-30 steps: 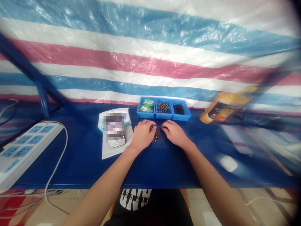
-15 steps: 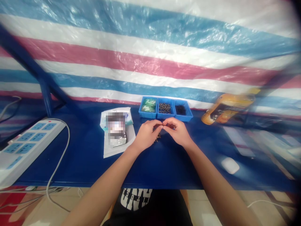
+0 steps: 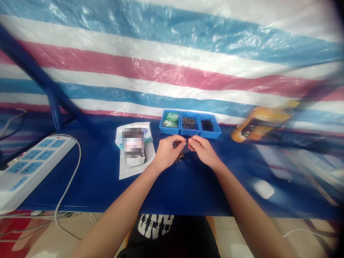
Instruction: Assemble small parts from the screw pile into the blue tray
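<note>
Blue counter (image 3: pixel 94 186), centre of frame: small dark metal screws (image 3: pixel 179 157) lie heaped just below my left hand (image 3: pixel 168 153) and right hand (image 3: pixel 202 152). Hard, light, apt to roll; best pinched by the shank. My curled fingers (image 3: pixel 184 142) nearly meet; any hold, I cannot tell.

Striped tarp (image 3: pixel 172 68) behind blue bench (image 3: pixel 80 190); floor (image 3: pixel 233 233) probably tile.

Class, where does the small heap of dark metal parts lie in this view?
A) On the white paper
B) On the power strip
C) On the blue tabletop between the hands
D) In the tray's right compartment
C: the small heap of dark metal parts sits on the blue tabletop, between the left hand and right hand.
</note>
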Tool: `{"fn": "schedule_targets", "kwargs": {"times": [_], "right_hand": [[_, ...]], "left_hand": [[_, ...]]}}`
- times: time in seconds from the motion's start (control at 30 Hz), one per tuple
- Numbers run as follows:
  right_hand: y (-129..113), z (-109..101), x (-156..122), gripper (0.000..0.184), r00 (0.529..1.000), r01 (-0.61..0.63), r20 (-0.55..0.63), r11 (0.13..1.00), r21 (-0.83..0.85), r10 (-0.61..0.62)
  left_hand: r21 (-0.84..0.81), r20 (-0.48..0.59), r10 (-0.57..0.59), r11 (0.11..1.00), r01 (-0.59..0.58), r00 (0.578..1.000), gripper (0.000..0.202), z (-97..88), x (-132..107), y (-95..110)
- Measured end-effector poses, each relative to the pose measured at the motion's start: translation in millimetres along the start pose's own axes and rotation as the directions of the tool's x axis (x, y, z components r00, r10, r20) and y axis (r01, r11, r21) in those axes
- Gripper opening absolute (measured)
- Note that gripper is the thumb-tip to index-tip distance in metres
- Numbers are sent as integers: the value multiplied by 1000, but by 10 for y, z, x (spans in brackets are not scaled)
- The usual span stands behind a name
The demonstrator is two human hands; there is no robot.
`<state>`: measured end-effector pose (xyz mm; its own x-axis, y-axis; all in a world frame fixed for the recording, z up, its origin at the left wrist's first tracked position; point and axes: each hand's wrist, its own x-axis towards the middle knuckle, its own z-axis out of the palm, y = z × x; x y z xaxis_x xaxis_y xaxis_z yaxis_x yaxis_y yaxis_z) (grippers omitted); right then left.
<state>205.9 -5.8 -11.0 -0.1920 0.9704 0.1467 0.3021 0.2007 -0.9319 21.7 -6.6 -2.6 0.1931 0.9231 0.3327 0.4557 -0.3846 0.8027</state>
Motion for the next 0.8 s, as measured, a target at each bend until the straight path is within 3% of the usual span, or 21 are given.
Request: {"fn": "schedule_targets", "kwargs": {"times": [0.27,0.37,0.43,0.5,0.57,0.63,0.7,0.8], "right_hand": [[63,-14,42,41,996,-89,19,996,-3,89],[89,-19,67,40,990,-86,-104,993,77,94],[95,-25,85,34,944,-53,-307,975,215,119],[106,-40,99,32,851,-20,-490,945,327,188],[131,-64,109,32,794,-27,-563,939,344,229],[169,-84,110,28,814,-60,-548,968,245,189],[210,-89,102,23,882,-69,-467,997,18,69],[252,-47,82,25,960,2,-252,901,-435,-124]], "left_hand": [[4,-50,-33,999,33,998,19,-5,3,-14],[14,-57,-41,999,42,998,19,-6,7,-24],[19,-59,-39,999,40,998,18,-8,8,-20],[30,-60,-41,999,43,997,16,-10,9,-17],[54,-58,-41,998,44,997,16,-12,12,-26],[101,-61,-41,994,47,997,16,-11,16,-53],[179,-71,-48,982,60,996,17,-6,20,-93],[306,-88,-59,948,83,994,19,14,17,-156]]}}
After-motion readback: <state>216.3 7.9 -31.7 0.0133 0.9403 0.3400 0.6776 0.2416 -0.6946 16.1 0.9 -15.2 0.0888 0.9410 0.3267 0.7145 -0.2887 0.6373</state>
